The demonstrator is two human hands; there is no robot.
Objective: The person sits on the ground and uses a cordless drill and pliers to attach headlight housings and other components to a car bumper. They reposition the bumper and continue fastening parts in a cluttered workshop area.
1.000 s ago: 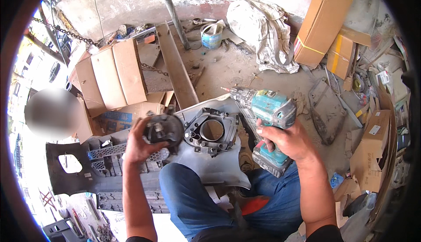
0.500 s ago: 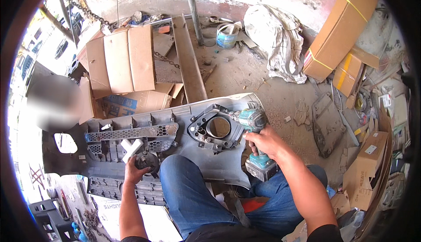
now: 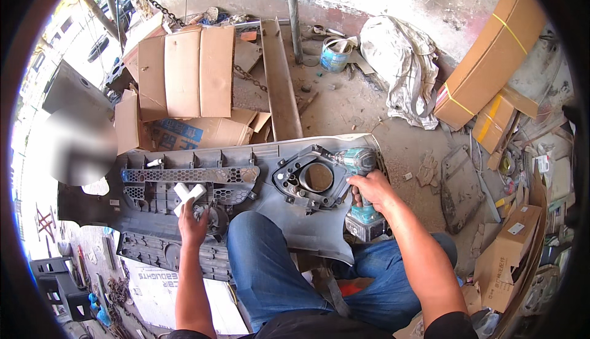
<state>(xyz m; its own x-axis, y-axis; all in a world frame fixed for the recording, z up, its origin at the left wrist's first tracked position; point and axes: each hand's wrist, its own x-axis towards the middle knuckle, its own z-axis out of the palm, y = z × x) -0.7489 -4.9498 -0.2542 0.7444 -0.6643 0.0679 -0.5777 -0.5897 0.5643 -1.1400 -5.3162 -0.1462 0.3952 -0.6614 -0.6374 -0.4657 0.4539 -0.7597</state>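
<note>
My right hand (image 3: 373, 190) is wrapped round the handle of a teal and black cordless impact driver (image 3: 359, 159). Its nose points left, at the upper right corner of a black bracket with a round opening (image 3: 287, 182). This bracket lies on the inner side of a large grey vehicle panel (image 3: 264, 148) across my lap. On the left, my left hand (image 3: 193, 225) rests with fingers stretched beside a dark round part (image 3: 218, 219), just below a white cross-shaped piece (image 3: 189, 195). Whether its fingertips touch either one is unclear.
Cardboard boxes (image 3: 184, 75) and a metal channel (image 3: 280, 81) lie beyond the panel. A paint bucket (image 3: 335, 54) and white cloth sack (image 3: 402, 62) stand near the wall. Tall cartons (image 3: 488, 50) and scraps crowd the right. A blurred patch covers something at far left.
The view has shifted, moving the scene slightly right. My left hand has slid off the dark round part toward the white piece, its fingers straightening. The driver stays at the bracket's corner.
</note>
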